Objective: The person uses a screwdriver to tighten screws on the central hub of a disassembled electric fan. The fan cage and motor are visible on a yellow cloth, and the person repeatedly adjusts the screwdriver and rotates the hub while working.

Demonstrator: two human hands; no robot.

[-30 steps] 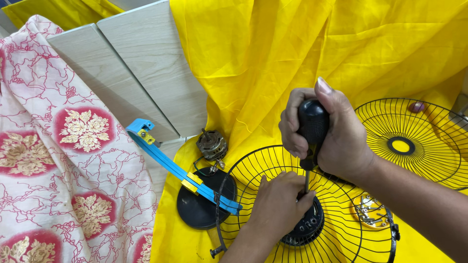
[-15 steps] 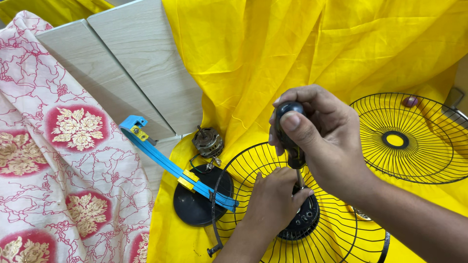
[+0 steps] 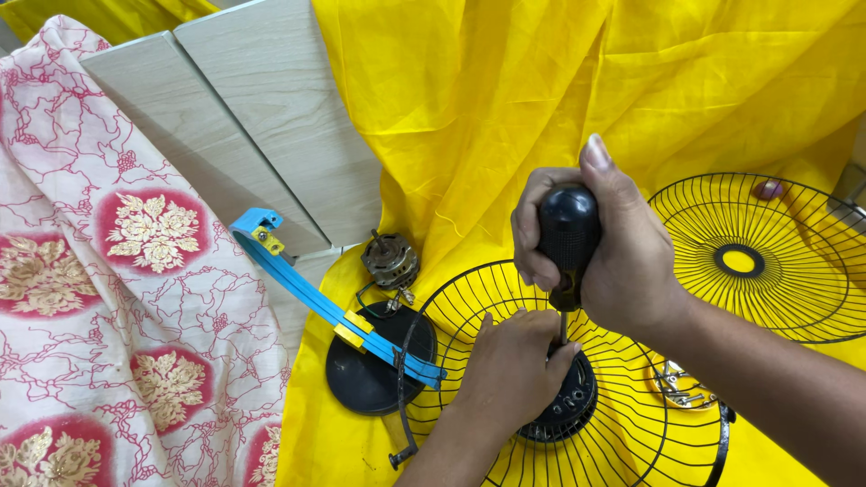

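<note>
Gripping the black screwdriver point(image 3: 566, 236) upright in a clenched fist, the right hand point(image 3: 606, 248) hides most of its shaft, while the left hand point(image 3: 511, 370) pinches the tip at the wire fan guard point(image 3: 622, 424) hub, covering the screw; 1 guard edge is cut off below.

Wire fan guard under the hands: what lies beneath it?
Yellow cloth shows through the fan guard. A black hub sits at its centre; the left hand covers the screwdriver tip.
</note>
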